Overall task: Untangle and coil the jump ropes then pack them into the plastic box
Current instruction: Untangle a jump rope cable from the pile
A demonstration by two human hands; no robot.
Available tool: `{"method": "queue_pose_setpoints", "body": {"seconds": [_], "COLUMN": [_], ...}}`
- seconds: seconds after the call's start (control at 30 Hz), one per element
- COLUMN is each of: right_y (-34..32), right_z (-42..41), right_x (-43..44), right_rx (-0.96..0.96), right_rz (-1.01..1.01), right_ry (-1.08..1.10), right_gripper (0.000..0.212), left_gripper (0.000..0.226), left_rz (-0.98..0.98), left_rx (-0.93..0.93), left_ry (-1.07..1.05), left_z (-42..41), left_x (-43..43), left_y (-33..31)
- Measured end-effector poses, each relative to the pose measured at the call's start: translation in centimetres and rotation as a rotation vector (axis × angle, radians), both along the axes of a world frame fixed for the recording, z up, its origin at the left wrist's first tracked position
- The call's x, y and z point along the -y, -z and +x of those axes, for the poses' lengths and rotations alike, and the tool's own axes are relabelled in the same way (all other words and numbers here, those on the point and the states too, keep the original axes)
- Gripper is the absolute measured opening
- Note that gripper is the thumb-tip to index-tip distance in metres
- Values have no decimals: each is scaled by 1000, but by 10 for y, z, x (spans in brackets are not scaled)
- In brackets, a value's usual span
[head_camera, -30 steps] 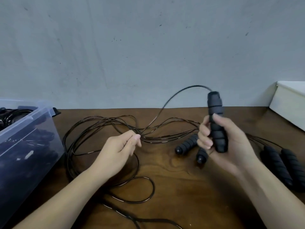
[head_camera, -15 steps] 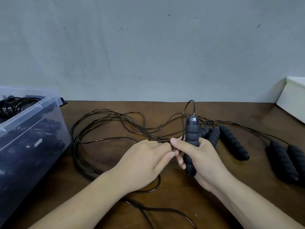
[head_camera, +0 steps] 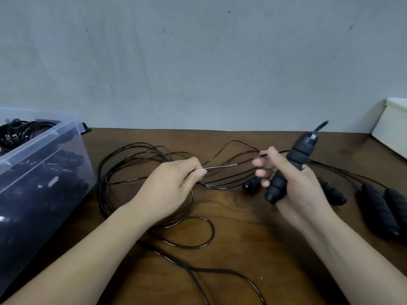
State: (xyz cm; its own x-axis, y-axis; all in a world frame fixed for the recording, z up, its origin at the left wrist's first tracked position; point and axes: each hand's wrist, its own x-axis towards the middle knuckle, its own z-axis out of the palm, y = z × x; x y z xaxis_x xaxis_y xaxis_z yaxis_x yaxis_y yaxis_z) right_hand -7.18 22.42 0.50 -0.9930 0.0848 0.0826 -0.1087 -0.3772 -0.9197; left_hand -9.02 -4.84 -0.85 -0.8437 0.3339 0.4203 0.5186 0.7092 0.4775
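The tangled ropes [head_camera: 154,154] lie in loose black loops on the middle of the bench [head_camera: 253,227], running off its near edge. The left hand [head_camera: 171,186] pinches one strand between its fingers [head_camera: 201,172]. The right hand [head_camera: 299,190] grips a foam handle [head_camera: 298,155], tilted, above the bench. More handles [head_camera: 378,208] lie toward the right edge. The box [head_camera: 44,137], holding coiled ropes, stands at the left edge. A white tub [head_camera: 394,126] sits at the far right corner.
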Motion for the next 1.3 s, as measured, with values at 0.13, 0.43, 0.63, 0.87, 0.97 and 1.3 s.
{"method": "queue_pose_setpoints", "body": {"seconds": [0.13, 0.43, 0.63, 0.87, 0.97, 1.3], "right_y": [15, 22, 6, 17, 16, -3], "right_z": [11, 15, 6, 19, 16, 1], "right_x": [24, 25, 7, 30, 26, -6], "right_rx": [-8, -60, -28, 20, 25, -23], "right_rz": [187, 340, 347, 423, 388, 129], "right_ry": [-88, -107, -10, -201, -147, 19], "right_gripper": [23, 17, 12, 30, 28, 16], "left_gripper": [25, 21, 22, 20, 20, 25], "left_rz": [-77, -91, -59, -51, -84, -1], "left_rx": [-55, -1, 20, -46, -68, 33], "left_ry": [69, 117, 93, 147, 155, 35], "left_z": [14, 16, 8, 20, 20, 6], "left_x": [-20, -25, -10, -30, -30, -14], "left_y": [4, 11, 5, 12, 12, 3]}}
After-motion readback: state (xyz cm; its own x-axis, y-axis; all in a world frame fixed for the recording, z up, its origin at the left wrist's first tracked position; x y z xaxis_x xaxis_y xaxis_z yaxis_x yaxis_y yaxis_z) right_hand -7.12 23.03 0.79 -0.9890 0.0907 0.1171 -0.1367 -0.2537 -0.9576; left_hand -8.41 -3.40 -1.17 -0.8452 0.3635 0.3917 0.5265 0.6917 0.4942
